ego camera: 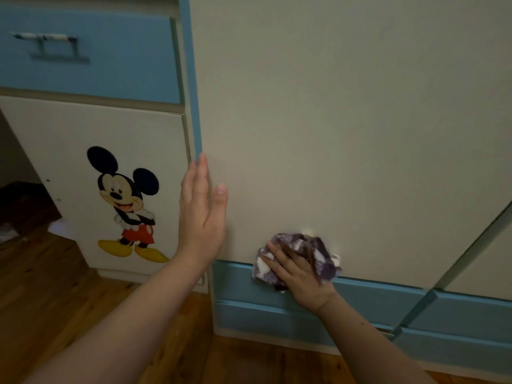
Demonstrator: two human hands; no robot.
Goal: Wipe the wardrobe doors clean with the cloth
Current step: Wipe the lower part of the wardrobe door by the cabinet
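Note:
A tall cream wardrobe door (332, 120) with blue edging fills most of the view. My right hand (297, 278) presses a bunched purple-and-white cloth (310, 252) against the door's bottom edge, where the cream panel meets the blue base strip (249, 281). My left hand (201, 209) rests flat against the door's left edge, fingers straight and together, holding nothing.
To the left stands a lower cabinet with a blue drawer (91, 56), a metal handle (47, 40) and a cream door bearing a cartoon mouse sticker (126, 203). A second wardrobe door (484, 259) lies at the right. Below is the wooden floor (55, 286).

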